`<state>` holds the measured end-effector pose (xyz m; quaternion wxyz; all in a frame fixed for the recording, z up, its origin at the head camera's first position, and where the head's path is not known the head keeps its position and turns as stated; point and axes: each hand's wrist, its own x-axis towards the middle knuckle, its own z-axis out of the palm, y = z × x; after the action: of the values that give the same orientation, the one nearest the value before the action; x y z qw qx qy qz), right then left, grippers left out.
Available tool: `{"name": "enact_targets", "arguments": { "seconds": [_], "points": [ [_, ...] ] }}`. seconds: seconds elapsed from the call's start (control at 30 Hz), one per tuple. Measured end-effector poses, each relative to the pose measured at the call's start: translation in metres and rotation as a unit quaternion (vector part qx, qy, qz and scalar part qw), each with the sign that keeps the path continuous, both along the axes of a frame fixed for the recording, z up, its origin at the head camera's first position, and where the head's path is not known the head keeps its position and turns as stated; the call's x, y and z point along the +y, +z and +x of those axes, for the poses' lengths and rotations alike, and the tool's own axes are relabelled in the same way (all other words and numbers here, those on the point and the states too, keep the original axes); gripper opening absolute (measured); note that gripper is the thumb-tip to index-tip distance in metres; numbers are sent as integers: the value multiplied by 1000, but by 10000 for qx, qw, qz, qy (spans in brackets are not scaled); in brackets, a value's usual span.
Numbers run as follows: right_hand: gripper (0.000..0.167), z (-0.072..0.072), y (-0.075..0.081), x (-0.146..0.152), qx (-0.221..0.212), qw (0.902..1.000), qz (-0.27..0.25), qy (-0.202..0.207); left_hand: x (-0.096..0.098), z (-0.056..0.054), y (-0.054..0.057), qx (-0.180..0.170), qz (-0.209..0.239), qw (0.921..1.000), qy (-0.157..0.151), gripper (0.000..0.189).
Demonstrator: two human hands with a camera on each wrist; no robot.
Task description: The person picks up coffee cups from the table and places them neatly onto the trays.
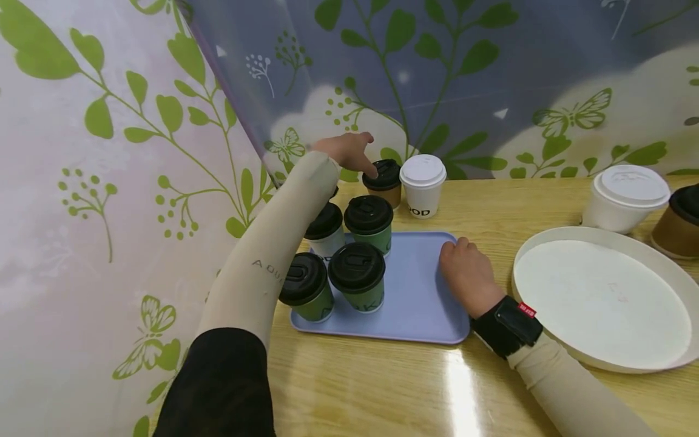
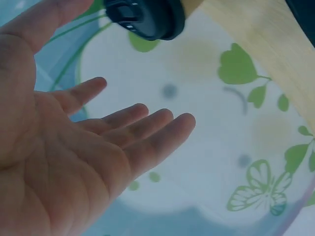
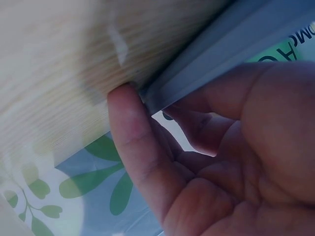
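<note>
My left hand (image 1: 345, 150) is held out beside a brown paper cup (image 1: 389, 197) with a black lid, standing behind the tray. In the left wrist view the fingers are spread and the palm (image 2: 64, 162) is bare, with the black cup lid (image 2: 145, 17) just past the thumb. On the right, my right hand (image 1: 468, 273) grips the edge of a lavender tray (image 1: 417, 291). The right wrist view has the tray's rim (image 3: 211, 61) between thumb and fingers. Green cups (image 1: 367, 298) and a white cup (image 1: 327, 246), all black-lidded, stand on the tray's left half.
A white cup (image 1: 423, 191) with a white lid stands right of the brown one. Over to the right lies a large round white tray (image 1: 606, 297), with another white-lidded cup (image 1: 625, 200) and a brown cup (image 1: 679, 224) behind it. Patterned walls (image 1: 464, 91) border the table at the back and left.
</note>
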<state>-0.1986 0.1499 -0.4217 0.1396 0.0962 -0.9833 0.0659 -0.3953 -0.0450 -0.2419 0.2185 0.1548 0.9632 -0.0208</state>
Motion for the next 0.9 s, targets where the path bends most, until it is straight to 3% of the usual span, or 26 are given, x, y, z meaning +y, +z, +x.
{"name": "enact_targets", "arguments": {
  "seconds": [0.27, 0.5, 0.9],
  "points": [
    [11, 0, -1, 0, 259, 9996, -54, 23, 9, -7, -19, -126, -13, 9999, -27, 102],
    [14, 0, -2, -1, 182, 9996, -216, -54, 14, -8, -31, -260, 119, 9995, 161, 105],
    [16, 3, -2, -2, 334, 9993, -190, -51, 20, -10, -36, -373, -157, 9986, 346, 96]
  ]
}}
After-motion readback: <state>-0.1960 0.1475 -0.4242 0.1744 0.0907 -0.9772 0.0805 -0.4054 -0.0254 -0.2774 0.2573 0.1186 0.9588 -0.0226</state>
